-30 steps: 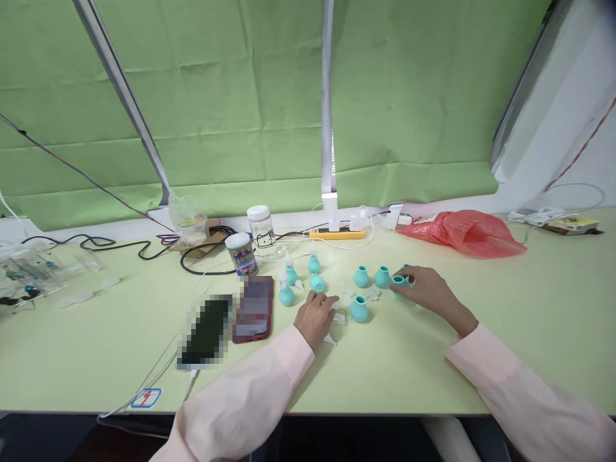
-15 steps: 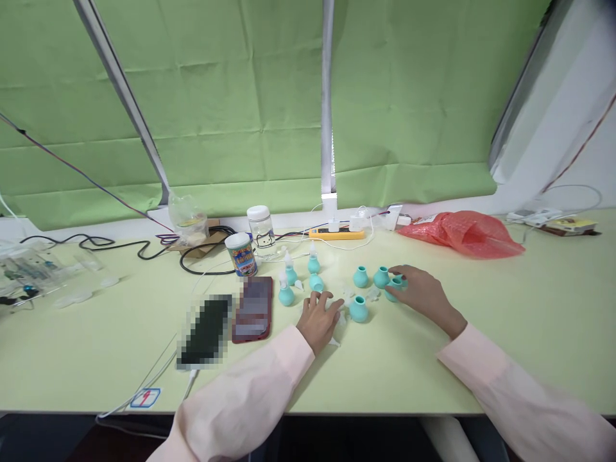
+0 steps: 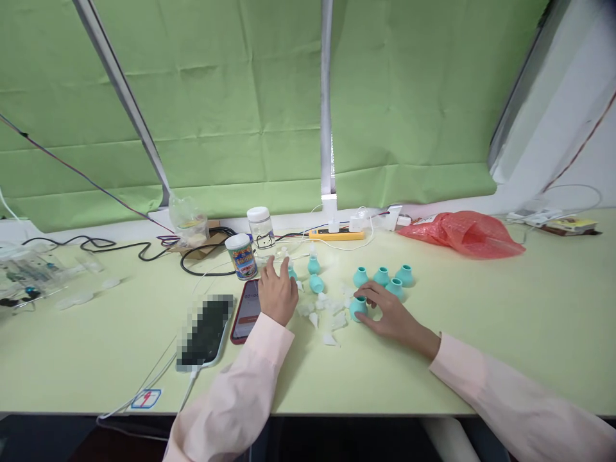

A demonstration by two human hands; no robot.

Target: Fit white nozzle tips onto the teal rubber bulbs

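Observation:
My right hand [image 3: 387, 314] has its thumb and fingers around a turquoise rubber squeeze bulb [image 3: 357, 310], which stands upright on the table with its mouth up. Behind it stand several more open-topped turquoise bulbs [image 3: 382, 276]. To the left, my left hand [image 3: 278, 293] is raised with fingers apart, over the edge of a red-cased phone [image 3: 244, 314]. It partly covers a bulb with a clear nozzle [image 3: 292, 273]; another nozzled bulb [image 3: 314, 264] stands behind. One bulb [image 3: 316, 283] lies tilted. Small translucent plastic pieces [image 3: 332, 311] are scattered between my hands.
A second phone [image 3: 206, 333] with a white cable lies at left. Behind it are a printed canister [image 3: 241, 258] and a white-lidded clear jar [image 3: 261, 228]. A yellow power strip [image 3: 337, 235] and a red plastic bag [image 3: 464, 234] lie along the back.
My left hand has moved left, from the plastic pieces to the nozzled bulbs and phone. My right hand has come from the far right bulbs to the front one. The red-cased phone's screen has lit up.

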